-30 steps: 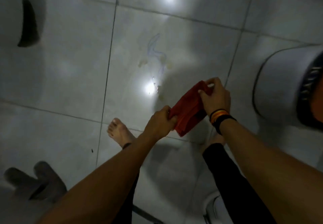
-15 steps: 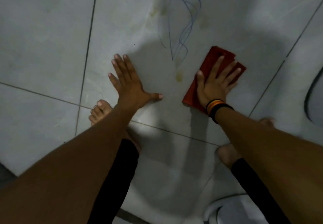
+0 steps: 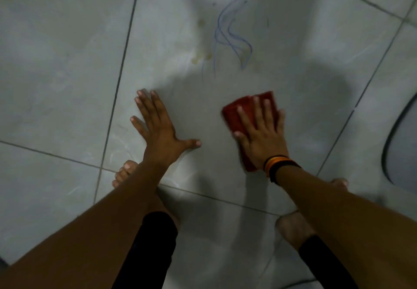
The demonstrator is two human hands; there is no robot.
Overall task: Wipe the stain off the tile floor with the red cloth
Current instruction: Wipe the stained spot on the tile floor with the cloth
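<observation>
Tile floor [image 3: 67, 63]: right hand [image 3: 261, 139] flat, pressing red cloth [image 3: 239, 117]; left hand [image 3: 160, 130] splayed empty beside

1. The red cloth [image 3: 242, 117] lies flat on the tile floor [image 3: 67, 63], right of the frame's centre, folded into a rough rectangle tilted from upper right to lower left, its edges blurred.
2. The stain [image 3: 230, 36] sits in the upper middle of the frame: thin blue scribbled lines, with a few yellowish blotches just to their left. It lies apart from the cloth, above it.
3. The floor is pale grey glossy tile with dark grout lines.
</observation>
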